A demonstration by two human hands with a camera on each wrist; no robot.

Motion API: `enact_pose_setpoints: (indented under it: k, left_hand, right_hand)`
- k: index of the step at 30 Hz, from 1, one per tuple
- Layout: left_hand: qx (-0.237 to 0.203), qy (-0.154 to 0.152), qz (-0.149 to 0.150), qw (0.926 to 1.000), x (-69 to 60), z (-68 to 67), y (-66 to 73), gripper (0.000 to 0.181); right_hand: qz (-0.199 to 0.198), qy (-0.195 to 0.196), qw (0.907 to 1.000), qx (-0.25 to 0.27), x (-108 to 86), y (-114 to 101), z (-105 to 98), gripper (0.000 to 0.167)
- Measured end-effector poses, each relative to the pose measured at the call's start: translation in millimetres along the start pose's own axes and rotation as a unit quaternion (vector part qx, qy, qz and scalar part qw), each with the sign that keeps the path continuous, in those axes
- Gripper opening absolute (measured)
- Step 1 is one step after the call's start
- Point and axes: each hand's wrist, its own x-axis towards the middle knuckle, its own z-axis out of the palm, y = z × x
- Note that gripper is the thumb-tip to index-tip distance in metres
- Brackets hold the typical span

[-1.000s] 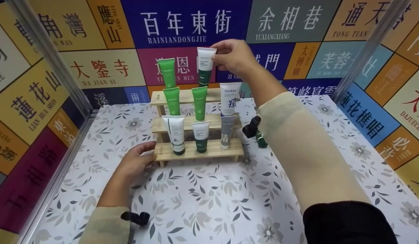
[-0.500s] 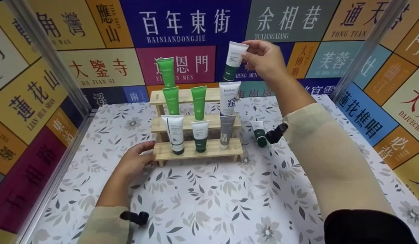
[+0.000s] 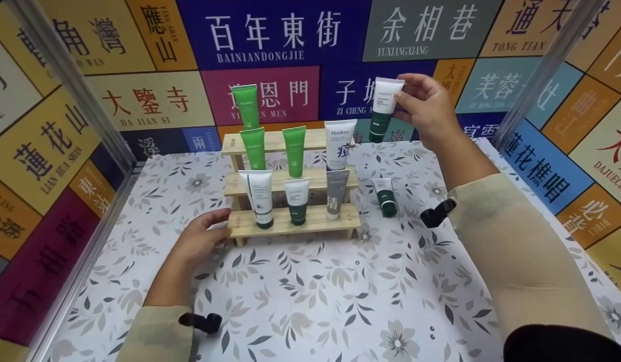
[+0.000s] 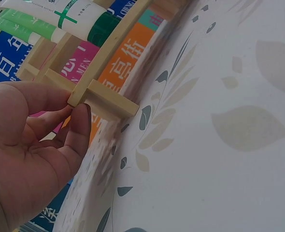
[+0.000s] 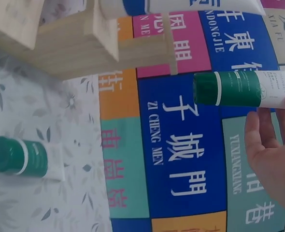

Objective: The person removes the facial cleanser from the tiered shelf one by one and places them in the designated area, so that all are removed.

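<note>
My right hand [image 3: 427, 109] pinches a white-and-green squeeze tube [image 3: 386, 108] by its flat white end, cap downward, in the air right of the wooden tiered rack [image 3: 318, 227]. In the right wrist view the same tube [image 5: 239, 89] shows its dark green cap. My left hand [image 3: 202, 239] holds the left end of the rack's lowest shelf; in the left wrist view its thumb and fingers meet the shelf corner [image 4: 77, 99]. A second white-and-green tube [image 3: 385, 197] lies on the table, right of the rack.
The top shelf bears one green tube [image 3: 246, 106]. On the middle shelf are two green tubes [image 3: 294, 151] and a white tube [image 3: 340, 145]. Below stand a white tube [image 3: 261, 198], a small white-and-green tube [image 3: 297, 201] and a grey tube [image 3: 335, 195]. Sign-covered walls [image 3: 270, 30] enclose the table.
My right hand has carried the tube off the top shelf to the right, and now somewhat lower. The tube lying on the table has come into full view. My left hand stays put.
</note>
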Motion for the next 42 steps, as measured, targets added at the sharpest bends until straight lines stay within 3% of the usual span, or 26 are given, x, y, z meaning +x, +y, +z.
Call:
enact_pose_setpoints:
  k: [10,17,27,33,38,42]
  left_hand:
    - [0.006,0.006,0.016,0.9998,0.4,2.6,-0.3,0.058]
    - [0.004,0.004,0.007,1.0,0.7,2.3,-0.4,0.057]
    - [0.008,0.007,0.004,0.9999,1.2,0.9,-1.7,0.056]
    - [0.004,0.003,-0.007,1.0,0.3,-1.9,-0.6,0.056]
    - [0.01,0.004,0.01,0.9999,-0.5,-1.7,-2.0,0.057]
    - [0.008,0.005,0.011,0.9999,-0.3,-0.5,-2.3,0.056]
  right_hand:
    - [0.025,0.032,0.9991,-0.012,-4.3,35,-45,0.037]
    - [0.052,0.046,0.9976,-0.003,-8.0,58,-71,0.04]
    - [0.071,0.052,0.9959,-0.018,-14.7,92,-94,0.034]
    - [0.107,0.049,0.9922,-0.044,-17.2,106,-101,0.04]
    - [0.132,0.043,0.9891,-0.05,-19.8,116,-105,0.047]
    - [0.158,0.044,0.9843,-0.066,-20.5,125,-106,0.043]
